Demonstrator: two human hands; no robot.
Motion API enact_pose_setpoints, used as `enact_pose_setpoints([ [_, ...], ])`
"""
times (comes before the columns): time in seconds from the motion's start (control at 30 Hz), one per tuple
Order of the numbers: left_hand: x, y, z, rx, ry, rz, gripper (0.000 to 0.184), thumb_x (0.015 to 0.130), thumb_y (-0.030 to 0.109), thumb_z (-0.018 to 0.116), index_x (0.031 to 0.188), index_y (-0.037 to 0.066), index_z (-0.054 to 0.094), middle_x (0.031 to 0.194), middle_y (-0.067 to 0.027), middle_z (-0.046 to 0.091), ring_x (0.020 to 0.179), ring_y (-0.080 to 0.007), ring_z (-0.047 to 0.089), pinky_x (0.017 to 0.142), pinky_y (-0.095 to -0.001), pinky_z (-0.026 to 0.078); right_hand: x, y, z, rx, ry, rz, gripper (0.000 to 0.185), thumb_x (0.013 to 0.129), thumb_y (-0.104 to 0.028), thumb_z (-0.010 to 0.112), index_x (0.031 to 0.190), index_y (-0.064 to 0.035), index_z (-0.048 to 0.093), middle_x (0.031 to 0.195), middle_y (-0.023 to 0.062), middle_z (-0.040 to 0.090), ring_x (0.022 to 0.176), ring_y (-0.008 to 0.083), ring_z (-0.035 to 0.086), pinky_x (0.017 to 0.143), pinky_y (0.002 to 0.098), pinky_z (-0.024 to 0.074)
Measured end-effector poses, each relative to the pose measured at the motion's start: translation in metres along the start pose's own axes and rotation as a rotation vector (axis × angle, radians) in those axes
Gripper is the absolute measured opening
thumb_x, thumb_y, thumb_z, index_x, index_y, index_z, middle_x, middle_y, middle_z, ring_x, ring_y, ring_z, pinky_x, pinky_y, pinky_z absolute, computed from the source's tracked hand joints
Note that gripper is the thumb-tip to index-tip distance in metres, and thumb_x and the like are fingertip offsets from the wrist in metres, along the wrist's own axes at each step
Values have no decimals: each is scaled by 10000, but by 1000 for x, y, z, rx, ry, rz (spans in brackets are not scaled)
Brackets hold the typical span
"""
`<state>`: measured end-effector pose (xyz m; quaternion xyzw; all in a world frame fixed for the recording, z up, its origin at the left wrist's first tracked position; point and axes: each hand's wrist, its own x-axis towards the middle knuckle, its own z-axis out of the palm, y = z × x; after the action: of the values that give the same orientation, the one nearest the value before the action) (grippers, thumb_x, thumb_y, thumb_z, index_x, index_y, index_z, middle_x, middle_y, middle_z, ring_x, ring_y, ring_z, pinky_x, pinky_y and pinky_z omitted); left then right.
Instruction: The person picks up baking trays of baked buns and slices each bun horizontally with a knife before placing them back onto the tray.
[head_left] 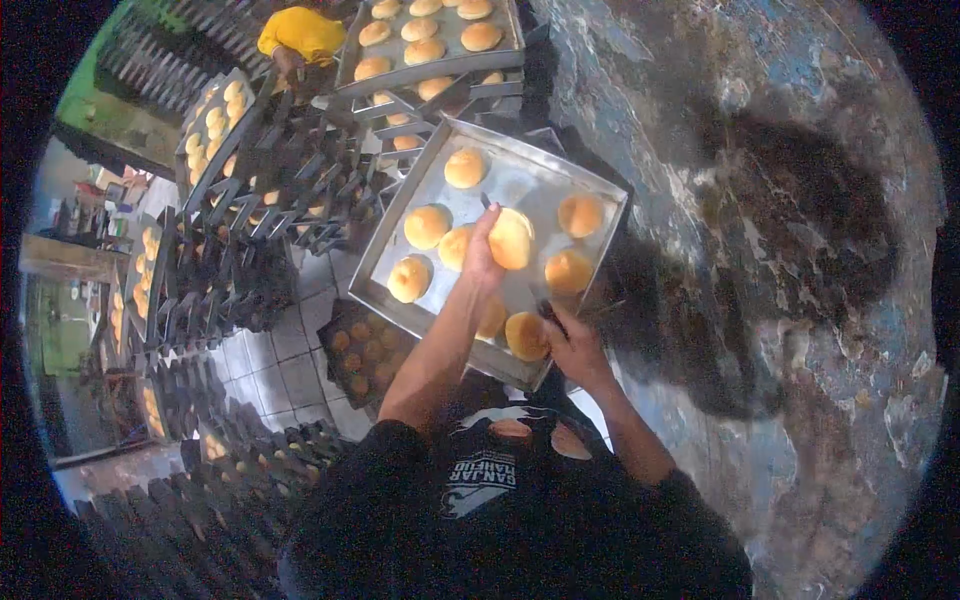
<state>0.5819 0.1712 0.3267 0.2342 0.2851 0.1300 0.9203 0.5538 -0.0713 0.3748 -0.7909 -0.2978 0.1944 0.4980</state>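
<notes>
A square metal baking tray [395,225] with several golden round buns lies in front of me, tilted in view. My left hand [485,255] is closed on a bun [512,240], held above the tray with the thumb along its side. Another bun [455,247] is partly hidden behind that hand. At the tray's near right edge, my right hand [575,348] is wrapped round a dark-handled tool [550,313]; its working end is hard to make out. Right beside these fingers sits a bun [526,336]. More buns [568,271] rest along the tray's right side.
Stacked trays of buns [430,72] stand beyond my tray, with more racks of trays [215,130] to the left. A person in a yellow top [302,36] is at the far left. A dark tray [362,345] is low by the tiled floor [265,365]. A worn, stained wall-like surface [720,300] fills the right.
</notes>
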Motion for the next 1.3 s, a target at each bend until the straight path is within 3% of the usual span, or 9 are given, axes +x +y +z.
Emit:
enact_pose_setpoints([
  [0.2,61,20,-24,46,4,16,409,1010,411,580,1100,16,636,967,-120,708,947,-252,687,850,-387,553,-94,21,-65,267,-92,527,414,997,-139,548,1392,-16,545,786,66,659,533,107,573,464,268,481],
  [0.23,75,19,-35,439,165,214,418,1014,389,580,1112,-12,645,975,-126,708,952,-250,675,865,-375,531,-102,21,-70,469,-44,709,449,993,-144,567,1423,-25,519,830,92,692,562,130,604,478,287,513],
  [0.4,122,49,-55,1132,554,860,555,957,448,626,1179,-59,662,1198,-254,670,1013,-353,669,890,-429,498,-96,17,-64,469,88,721,448,1006,-143,557,1434,-24,499,769,45,651,474,65,505,371,231,399],
  [0.53,196,65,-100,1323,826,676,653,890,508,692,1159,-86,658,1175,-276,663,1071,-380,645,909,-452,484,-90,18,-48,399,96,573,367,1036,-145,509,1375,-5,534,755,48,611,445,61,476,369,230,365],
  [0.73,174,70,-67,1220,481,329,766,778,479,807,1215,-104,570,1178,-278,641,1042,-392,646,912,-446,511,-75,6,-43,427,53,648,359,1043,-138,500,1374,-2,526,793,52,610,462,62,488,387,230,386],
  [0.83,153,49,-44,1567,475,670,789,749,445,848,1241,-79,522,1169,-242,642,989,-337,671,854,-430,549,-59,8,-40,307,40,507,346,1045,-143,509,1364,-10,533,790,47,609,470,60,485,389,230,387],
  [1.0,84,61,5,345,-59,350,483,918,308,717,1249,19,516,1140,-155,643,1017,-273,661,854,-479,554,-22,-6,-35,251,40,333,399,1045,-176,534,1426,-63,505,790,6,598,542,50,499,437,219,402],
  [1.13,45,68,10,-345,-126,170,487,949,539,616,1186,113,618,1037,-60,696,893,-235,674,796,-432,557,-3,-22,-25,223,45,128,432,1029,-187,553,1438,-56,511,790,-10,612,570,53,510,495,215,423],
  [1.3,-7,70,35,-481,-181,216,506,911,611,621,1026,123,688,948,-29,724,851,-209,680,782,-346,554,-11,-76,-26,271,-19,70,472,989,-210,567,1410,1,536,811,14,655,688,66,553,653,248,478],
])
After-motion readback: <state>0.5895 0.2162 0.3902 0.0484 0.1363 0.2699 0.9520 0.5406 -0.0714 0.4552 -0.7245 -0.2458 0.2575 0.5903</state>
